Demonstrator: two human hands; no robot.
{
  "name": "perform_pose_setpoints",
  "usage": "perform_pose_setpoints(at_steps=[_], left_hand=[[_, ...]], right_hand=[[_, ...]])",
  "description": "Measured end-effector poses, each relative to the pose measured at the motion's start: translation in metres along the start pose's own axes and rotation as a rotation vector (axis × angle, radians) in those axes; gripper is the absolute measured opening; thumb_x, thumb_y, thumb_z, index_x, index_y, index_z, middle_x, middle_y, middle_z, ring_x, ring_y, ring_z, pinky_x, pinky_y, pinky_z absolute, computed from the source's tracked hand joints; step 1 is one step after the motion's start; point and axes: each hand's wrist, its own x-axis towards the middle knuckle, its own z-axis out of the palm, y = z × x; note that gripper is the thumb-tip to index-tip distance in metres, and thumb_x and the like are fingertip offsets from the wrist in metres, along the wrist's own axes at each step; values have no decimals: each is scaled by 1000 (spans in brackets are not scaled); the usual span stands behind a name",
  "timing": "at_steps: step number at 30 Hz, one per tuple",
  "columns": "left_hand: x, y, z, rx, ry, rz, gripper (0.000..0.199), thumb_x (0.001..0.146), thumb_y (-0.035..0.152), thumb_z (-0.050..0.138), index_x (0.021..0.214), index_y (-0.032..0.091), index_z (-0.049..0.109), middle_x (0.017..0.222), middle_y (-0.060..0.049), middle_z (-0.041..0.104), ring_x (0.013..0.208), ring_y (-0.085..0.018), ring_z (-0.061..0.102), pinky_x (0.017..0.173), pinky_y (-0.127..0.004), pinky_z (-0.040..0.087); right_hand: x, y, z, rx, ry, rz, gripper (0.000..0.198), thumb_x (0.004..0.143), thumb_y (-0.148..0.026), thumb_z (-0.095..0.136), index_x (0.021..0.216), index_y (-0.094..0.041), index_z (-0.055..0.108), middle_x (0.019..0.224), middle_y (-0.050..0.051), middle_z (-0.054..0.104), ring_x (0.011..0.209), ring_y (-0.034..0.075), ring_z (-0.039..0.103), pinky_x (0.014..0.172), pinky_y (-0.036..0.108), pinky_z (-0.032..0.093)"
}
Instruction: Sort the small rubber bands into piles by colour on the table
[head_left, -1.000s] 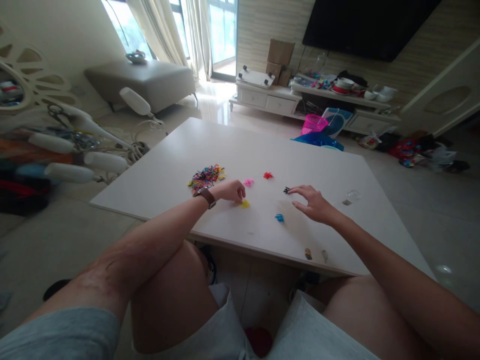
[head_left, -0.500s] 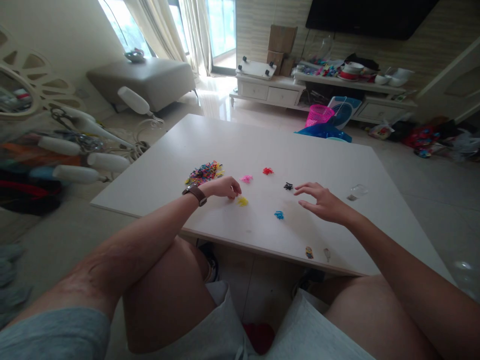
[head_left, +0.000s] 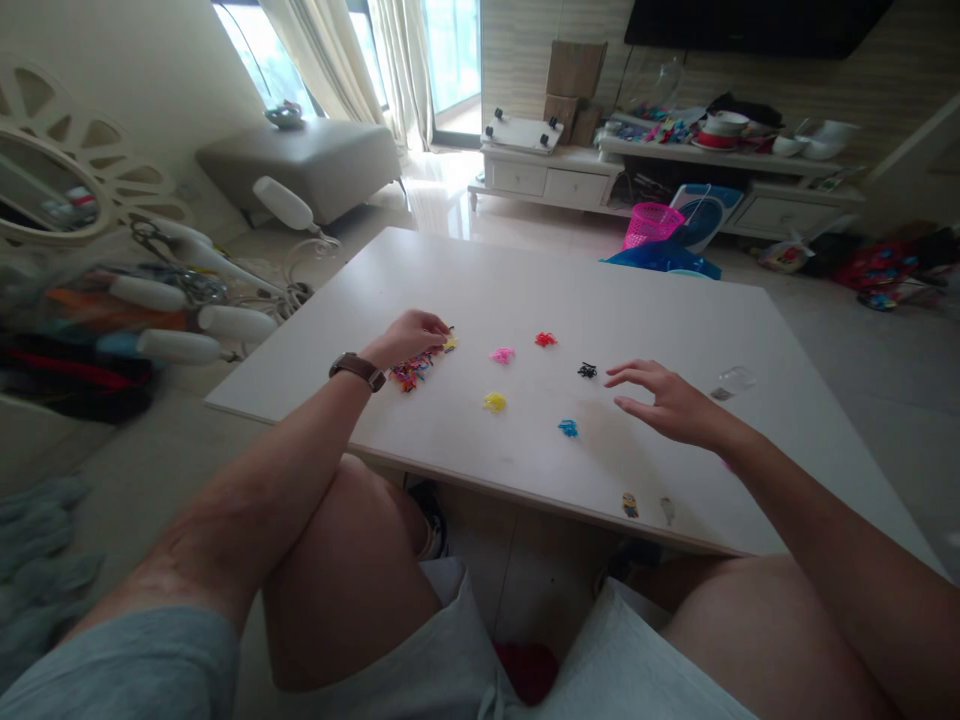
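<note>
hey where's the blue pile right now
In the head view, the blue pile lies on the table, right of the yellow pile, nearer the camera than the black pile.

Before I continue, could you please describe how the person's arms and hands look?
The left arm wears a short grey sleeve and a brown-strapped watch. No sleeve shows on the right arm. The left hand and right hand are gloveless.

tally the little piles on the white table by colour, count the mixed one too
Mixed-colour pile: 1
Pink pile: 1
Red pile: 1
Black pile: 1
Yellow pile: 1
Blue pile: 1
Total: 6 piles
</note>
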Motion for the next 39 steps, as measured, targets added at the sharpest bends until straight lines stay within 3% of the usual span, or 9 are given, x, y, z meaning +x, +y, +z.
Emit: perform_pose_setpoints(at_steps=[2, 4, 10, 14, 18, 23, 39], left_hand=[[-6, -8, -19, -72, 160, -67, 25, 62, 28, 79, 83, 14, 75, 68, -5, 71, 65, -17, 66, 63, -26, 51], [-13, -18, -30, -68, 221, -114, 25, 58, 29, 80, 78, 14, 75, 63, -4, 68, 63, -16, 64, 62, -26, 49], [-29, -33, -39, 217, 146, -110, 28, 53, 34, 84, 75, 16, 80, 66, -2, 70, 62, -14, 57, 59, -24, 43], [-32, -34, -41, 281, 61, -92, 32, 54, 42, 86, 75, 18, 81, 69, -2, 72, 66, -15, 58, 61, -24, 43], [-30, -34, -37, 310, 3, -123, 26, 55, 38, 84, 72, 19, 82, 68, -2, 73, 66, -16, 59, 61, -25, 43], [-26, -33, -32, 376, 29, -184, 21, 57, 36, 82, 69, 18, 80, 57, -2, 67, 58, -15, 55, 56, -26, 39], [-19, -39, -39, 177, 85, -134, 33, 51, 40, 85, 73, 17, 76, 63, -3, 68, 61, -15, 59, 54, -25, 39]], right_hand=[[-1, 2, -2, 0, 8, 2, 25, 93, -42, 57, 107, -29, 73, 131, 8, 68, 124, 33, 62, 108, 59, 46], [-1, 3, -4, 3, 14, 8, 26, 92, -44, 57, 106, -29, 73, 130, 8, 69, 124, 34, 62, 107, 59, 47], [-2, 2, -4, 23, 9, 4, 27, 93, -45, 57, 105, -28, 74, 128, 8, 71, 123, 34, 63, 106, 58, 49], [-3, 2, -3, 25, -6, 8, 27, 92, -45, 57, 104, -29, 75, 126, 8, 72, 122, 34, 64, 106, 57, 49], [-2, 2, -1, 24, -15, 8, 27, 92, -45, 57, 103, -28, 75, 125, 8, 72, 121, 34, 64, 106, 56, 49], [-1, 1, 0, 36, -24, 2, 27, 92, -46, 57, 101, -28, 75, 123, 8, 73, 118, 33, 66, 104, 54, 50], [-2, -3, -3, 61, -55, 17, 26, 91, -45, 58, 101, -28, 75, 122, 8, 73, 116, 33, 67, 104, 52, 52]])
